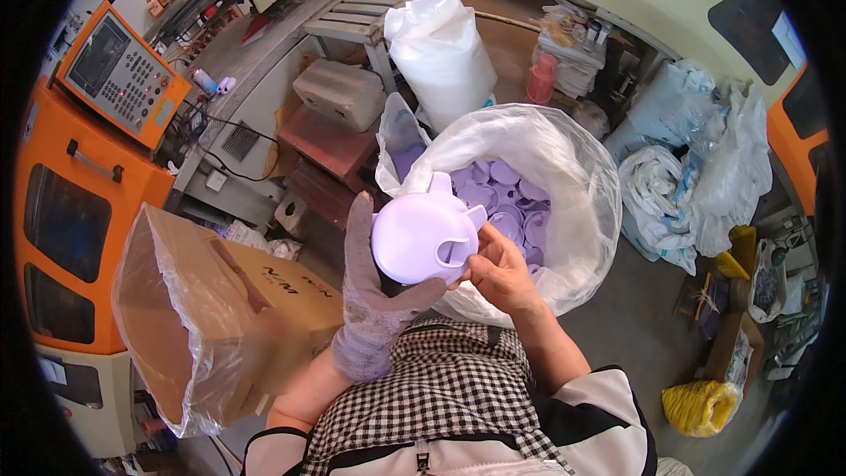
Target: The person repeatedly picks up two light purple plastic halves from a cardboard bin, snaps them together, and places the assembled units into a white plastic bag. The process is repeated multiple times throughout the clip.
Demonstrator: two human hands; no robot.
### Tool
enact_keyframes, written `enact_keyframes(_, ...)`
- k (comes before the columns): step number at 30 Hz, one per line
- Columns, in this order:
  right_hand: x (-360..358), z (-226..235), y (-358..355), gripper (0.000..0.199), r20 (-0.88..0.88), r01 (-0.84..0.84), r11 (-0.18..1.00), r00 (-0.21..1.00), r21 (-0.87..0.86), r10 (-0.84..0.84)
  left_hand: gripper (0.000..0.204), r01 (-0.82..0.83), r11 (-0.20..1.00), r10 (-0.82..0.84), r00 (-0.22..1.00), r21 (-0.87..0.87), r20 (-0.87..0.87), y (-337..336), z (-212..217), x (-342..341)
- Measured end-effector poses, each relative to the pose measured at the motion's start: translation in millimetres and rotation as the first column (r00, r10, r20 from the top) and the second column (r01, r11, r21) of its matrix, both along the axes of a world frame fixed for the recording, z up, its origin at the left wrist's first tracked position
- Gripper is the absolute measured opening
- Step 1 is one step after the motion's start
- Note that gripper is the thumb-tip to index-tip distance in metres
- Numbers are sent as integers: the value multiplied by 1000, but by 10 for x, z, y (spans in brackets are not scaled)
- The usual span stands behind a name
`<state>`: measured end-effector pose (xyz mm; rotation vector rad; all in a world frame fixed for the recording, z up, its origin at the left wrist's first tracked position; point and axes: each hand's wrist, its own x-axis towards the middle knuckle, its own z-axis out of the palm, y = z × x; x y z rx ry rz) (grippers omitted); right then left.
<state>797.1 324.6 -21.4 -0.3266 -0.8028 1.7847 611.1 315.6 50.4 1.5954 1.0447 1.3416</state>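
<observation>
A round lilac plastic lid with tabs on its rim and a small opening is held up in front of me. My left hand, in a grey-purple glove, cradles it from the left and below. The bare fingers of my right hand pinch its lower right edge, close to the opening. Just beyond the lid stands a large tub lined with a clear plastic bag. Many similar lilac lids lie inside it.
At left, an open cardboard box has a clear liner. An orange machine with a control panel stands behind it. A full white sack is beyond the tub. Plastic bags and a yellow sack lie at right.
</observation>
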Motion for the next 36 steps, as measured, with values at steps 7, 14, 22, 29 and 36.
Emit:
enact_keyframes(7, 45, -97, 31, 71, -51, 22, 999, 998, -43, -24, 123, 16, 999, -13, 998, 45, -56, 26, 10, 25)
enact_keyframes(14, 79, -23, -39, 75, -127, 130, 988, 982, -86, -141, 107, 107, 983, -104, 994, -148, 28, 90, 44, 34)
enact_keyframes(22, 137, 67, -111, 61, -206, 190, 964, 952, -188, -228, 74, 402, 855, -66, 710, -326, 701, 171, 77, 1)
enact_keyframes(29, 154, 49, -135, 60, -228, 234, 953, 934, -194, -276, 56, 322, 884, 39, 669, -338, 742, 194, 47, 78)
enact_keyframes(36, 310, 55, -133, 56, -228, 315, 926, 905, -209, -359, 58, 317, 878, -93, 847, -358, 523, 424, -302, 78)
